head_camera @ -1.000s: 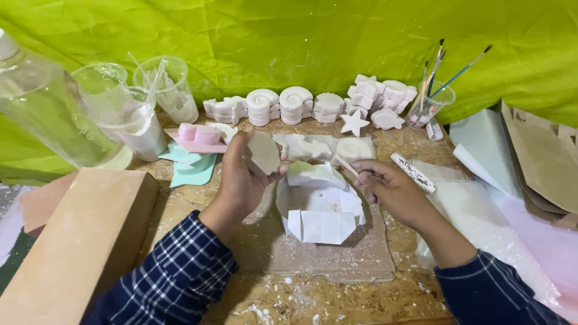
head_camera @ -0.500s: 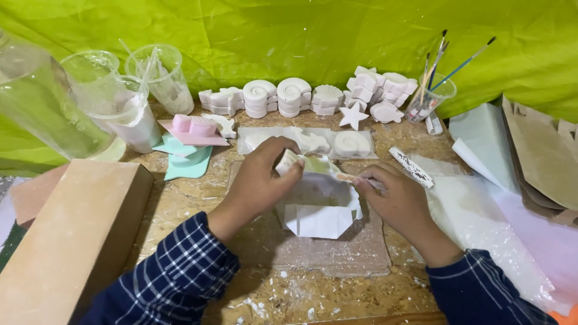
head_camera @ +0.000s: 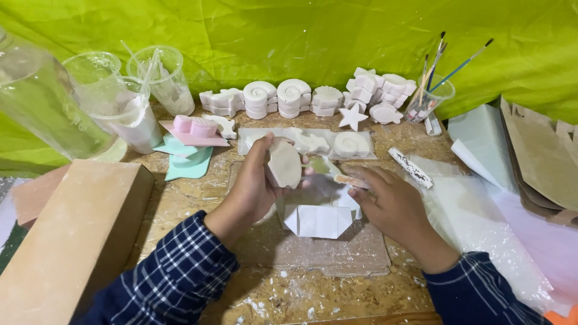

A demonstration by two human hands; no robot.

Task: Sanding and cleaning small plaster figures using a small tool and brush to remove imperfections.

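The left hand point(head_camera: 256, 189) holds a flat, pale plaster piece point(head_camera: 284, 164) upright above the bench point(head_camera: 198, 198), its grip pinching the piece between thumb and fingers. The right hand point(head_camera: 391, 204) has its grip pressed together on a thin stick-like tool point(head_camera: 351, 180), perhaps a file; the view is too blurred to be sure. To do this well, support the casting close behind the worked edge and use light strokes over the folded white paper point(head_camera: 318, 218), so crumbs land there.
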